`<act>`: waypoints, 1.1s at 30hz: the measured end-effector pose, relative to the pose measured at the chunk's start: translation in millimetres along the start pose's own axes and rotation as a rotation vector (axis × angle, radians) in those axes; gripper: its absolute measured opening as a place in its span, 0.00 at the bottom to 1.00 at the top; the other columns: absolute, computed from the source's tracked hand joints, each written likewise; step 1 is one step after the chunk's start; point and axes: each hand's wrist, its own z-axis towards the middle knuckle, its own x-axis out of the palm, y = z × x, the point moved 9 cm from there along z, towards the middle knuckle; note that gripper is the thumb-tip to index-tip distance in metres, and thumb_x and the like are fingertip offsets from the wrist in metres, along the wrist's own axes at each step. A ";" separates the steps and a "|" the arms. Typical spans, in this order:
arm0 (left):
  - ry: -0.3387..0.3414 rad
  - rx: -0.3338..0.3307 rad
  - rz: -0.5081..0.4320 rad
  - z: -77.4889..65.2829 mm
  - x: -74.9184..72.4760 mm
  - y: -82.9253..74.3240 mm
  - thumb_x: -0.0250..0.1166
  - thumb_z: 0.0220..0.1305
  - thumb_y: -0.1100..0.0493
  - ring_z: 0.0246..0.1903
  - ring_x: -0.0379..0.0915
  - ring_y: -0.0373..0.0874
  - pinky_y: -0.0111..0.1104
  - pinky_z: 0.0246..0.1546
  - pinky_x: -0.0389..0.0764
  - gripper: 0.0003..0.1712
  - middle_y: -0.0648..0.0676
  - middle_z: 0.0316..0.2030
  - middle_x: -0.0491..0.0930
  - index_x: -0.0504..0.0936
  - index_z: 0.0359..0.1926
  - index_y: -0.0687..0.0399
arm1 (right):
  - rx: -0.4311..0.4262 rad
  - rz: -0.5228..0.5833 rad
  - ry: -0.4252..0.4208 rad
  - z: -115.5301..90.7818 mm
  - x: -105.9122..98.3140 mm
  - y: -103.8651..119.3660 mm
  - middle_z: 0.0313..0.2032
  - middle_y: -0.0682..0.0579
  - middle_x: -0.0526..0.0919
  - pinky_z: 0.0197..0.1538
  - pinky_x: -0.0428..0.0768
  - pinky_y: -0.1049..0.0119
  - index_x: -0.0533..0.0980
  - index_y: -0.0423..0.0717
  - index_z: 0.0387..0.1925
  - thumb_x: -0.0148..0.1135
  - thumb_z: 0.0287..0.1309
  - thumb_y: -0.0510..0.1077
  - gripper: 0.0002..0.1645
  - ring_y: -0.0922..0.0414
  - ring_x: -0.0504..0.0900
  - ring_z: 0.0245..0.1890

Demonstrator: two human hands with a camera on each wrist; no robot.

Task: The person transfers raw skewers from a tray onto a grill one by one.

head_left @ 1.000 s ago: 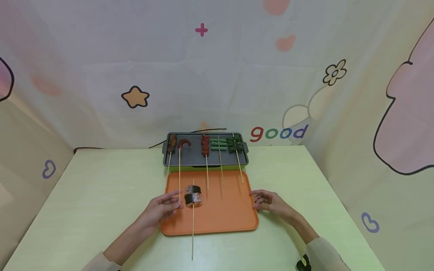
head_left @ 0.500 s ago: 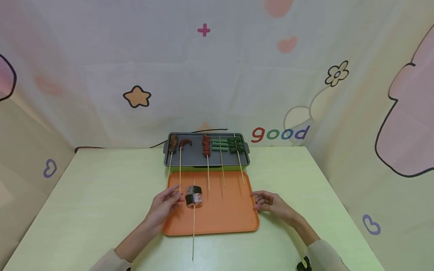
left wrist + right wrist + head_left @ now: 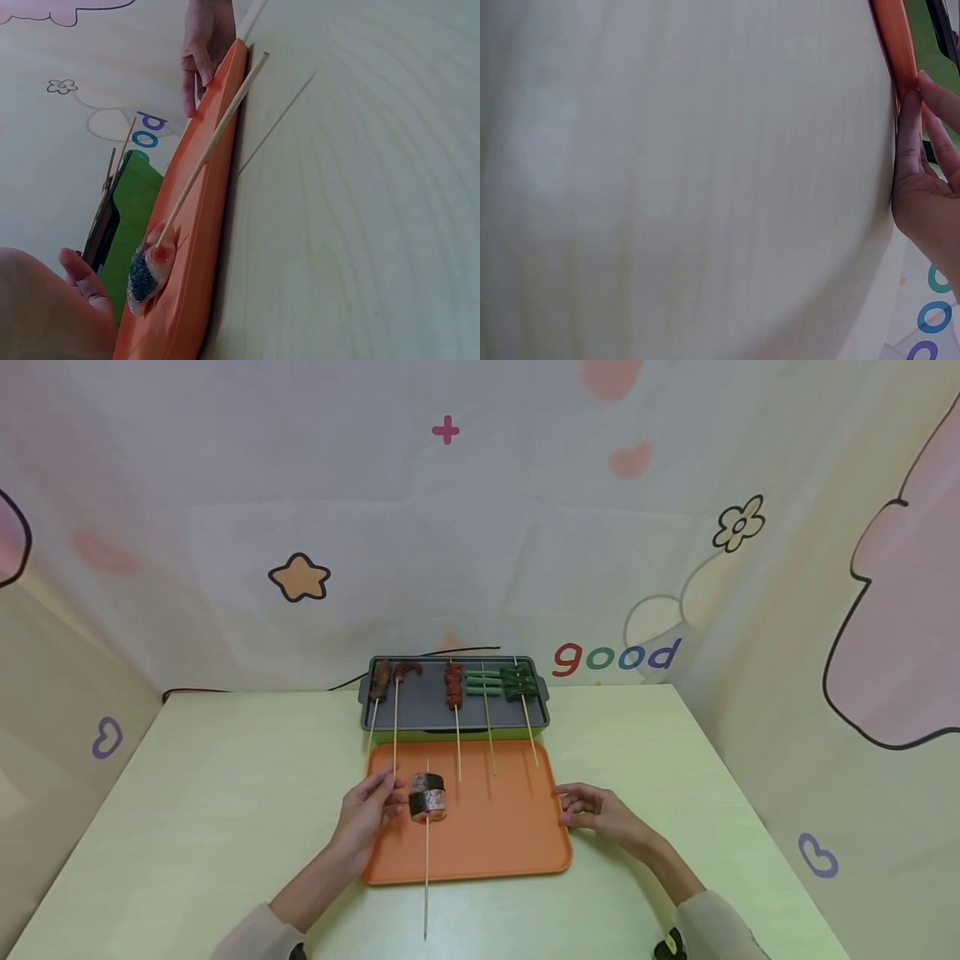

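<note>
In the head view my left hand (image 3: 366, 814) pinches the stick of a skewer with a curled dark-red piece (image 3: 406, 669), which lies over the left part of the grill plate. My right hand (image 3: 603, 814) grips the right rim of the orange tray (image 3: 510, 847); the right wrist view shows thumb and fingers at that rim (image 3: 897, 45). Right beside my left fingers, a skewer with a seaweed-banded roll (image 3: 427, 797) lies on the tray, its stick reaching past the front edge. The left wrist view shows this roll (image 3: 150, 274) too, while the held stick is hidden there.
Behind the tray stands a green-sided grill with a dark plate (image 3: 427, 714). On it lie a brown meat skewer (image 3: 381, 681), a red meat skewer (image 3: 453, 685), a green-bean-like skewer (image 3: 483, 682) and a leafy green skewer (image 3: 519, 681), handles toward me. A printed cloth hangs behind.
My left hand has moved forward, its grip higher on the stick of the curled red skewer, which stays on the grill. The right hand stays at the tray's rim.
</note>
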 end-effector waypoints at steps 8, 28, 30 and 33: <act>-0.007 -0.043 0.009 -3.3 -3.5 4.0 0.52 0.81 0.55 0.34 0.80 0.36 0.25 0.38 0.82 0.25 0.48 0.41 0.82 0.72 0.70 0.62 | 0.005 -0.006 0.000 -0.4 -0.3 -0.2 0.47 0.50 0.77 0.47 0.80 0.75 0.67 0.31 0.69 0.64 0.68 0.38 0.33 0.64 0.79 0.44; 0.570 -0.161 0.283 -99.6 -0.2 57.8 0.61 0.73 0.62 0.38 0.85 0.40 0.30 0.36 0.87 0.30 0.51 0.42 0.86 0.66 0.67 0.79 | 0.016 -0.029 -0.009 -1.4 -1.5 1.6 0.49 0.46 0.77 0.47 0.80 0.75 0.68 0.32 0.69 0.66 0.67 0.40 0.33 0.64 0.79 0.44; 0.577 -0.178 0.266 -101.5 2.2 61.3 0.61 0.73 0.62 0.41 0.86 0.42 0.32 0.39 0.87 0.31 0.52 0.44 0.87 0.65 0.68 0.79 | 0.019 -0.028 -0.010 -0.9 -1.7 0.8 0.49 0.47 0.77 0.47 0.80 0.75 0.69 0.32 0.69 0.66 0.67 0.40 0.33 0.64 0.79 0.44; 0.594 -0.179 0.245 -102.1 7.0 63.0 0.61 0.72 0.62 0.44 0.86 0.42 0.34 0.42 0.87 0.32 0.53 0.47 0.86 0.64 0.69 0.79 | 0.020 -0.029 -0.011 0.0 -1.2 -0.6 0.49 0.47 0.77 0.47 0.80 0.75 0.69 0.33 0.69 0.66 0.67 0.40 0.33 0.64 0.79 0.44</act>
